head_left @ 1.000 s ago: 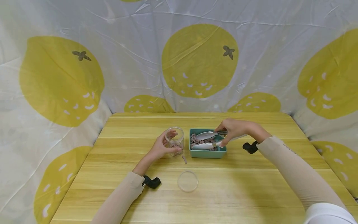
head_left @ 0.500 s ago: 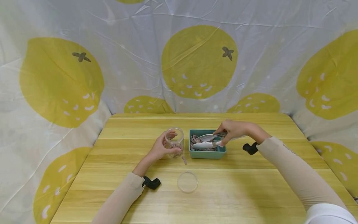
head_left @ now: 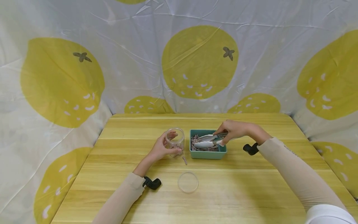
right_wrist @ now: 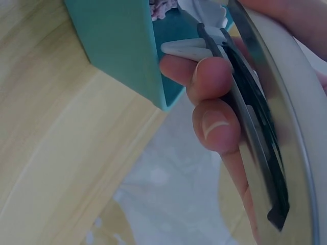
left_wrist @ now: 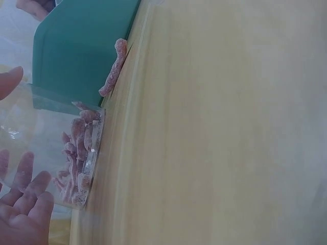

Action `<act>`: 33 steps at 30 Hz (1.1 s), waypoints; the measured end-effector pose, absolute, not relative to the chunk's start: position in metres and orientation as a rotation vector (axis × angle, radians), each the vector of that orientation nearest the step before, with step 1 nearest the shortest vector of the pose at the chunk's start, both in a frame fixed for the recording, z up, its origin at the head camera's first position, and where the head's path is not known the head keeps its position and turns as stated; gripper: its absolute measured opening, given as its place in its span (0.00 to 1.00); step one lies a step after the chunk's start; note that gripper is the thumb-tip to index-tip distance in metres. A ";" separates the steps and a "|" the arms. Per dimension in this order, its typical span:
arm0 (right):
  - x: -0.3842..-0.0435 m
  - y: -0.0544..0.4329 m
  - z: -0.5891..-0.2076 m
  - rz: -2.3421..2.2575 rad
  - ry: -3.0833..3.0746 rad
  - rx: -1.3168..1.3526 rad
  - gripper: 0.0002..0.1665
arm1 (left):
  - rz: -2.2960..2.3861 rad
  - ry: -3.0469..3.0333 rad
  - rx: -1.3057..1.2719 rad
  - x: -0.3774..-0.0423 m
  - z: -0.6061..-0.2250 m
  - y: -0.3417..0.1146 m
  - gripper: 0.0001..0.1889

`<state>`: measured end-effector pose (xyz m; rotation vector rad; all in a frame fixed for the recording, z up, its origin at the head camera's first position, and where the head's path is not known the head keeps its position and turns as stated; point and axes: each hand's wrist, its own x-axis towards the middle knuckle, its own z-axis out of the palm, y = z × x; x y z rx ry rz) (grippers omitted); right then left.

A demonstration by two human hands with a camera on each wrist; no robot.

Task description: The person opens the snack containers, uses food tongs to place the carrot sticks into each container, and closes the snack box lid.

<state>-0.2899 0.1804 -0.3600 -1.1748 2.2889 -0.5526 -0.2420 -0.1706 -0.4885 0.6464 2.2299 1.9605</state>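
Note:
My left hand [head_left: 160, 150] holds a clear round jar [head_left: 180, 141], thumb on its near side and fingers behind it. Pinkish-brown, powdery strips [left_wrist: 76, 148] lie at the bottom of that jar, as the left wrist view shows. To its right stands a teal rectangular box [head_left: 207, 155] with more such strips [head_left: 195, 138] inside. My right hand [head_left: 234, 128] grips metal tongs with white scalloped heads [head_left: 204, 144], fingers curled round the arms. Those heads are down among the strips, a small gap between them in the head view. In the right wrist view the tongs [right_wrist: 265, 107] cross beside the box's rim.
One loose strip [head_left: 184, 160] lies on the wooden table [head_left: 237, 193] in front of the jar and box. Nearer the person is a clear round lid [head_left: 188, 182]. A lemon-print curtain [head_left: 134, 68] encloses the back and sides.
The heads of the tongs have drawn closer together inside the box. The left hand and the jar have stayed in place.

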 end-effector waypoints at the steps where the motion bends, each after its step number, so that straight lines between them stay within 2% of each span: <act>1: -0.290 0.181 -0.360 -0.556 2.287 -1.177 0.30 | 1.960 2.228 0.644 -0.242 -0.488 -0.170 0.42; 33: -0.288 0.203 -0.341 -0.625 2.315 -1.182 0.30 | 1.943 2.258 0.614 -0.244 -0.488 -0.169 0.41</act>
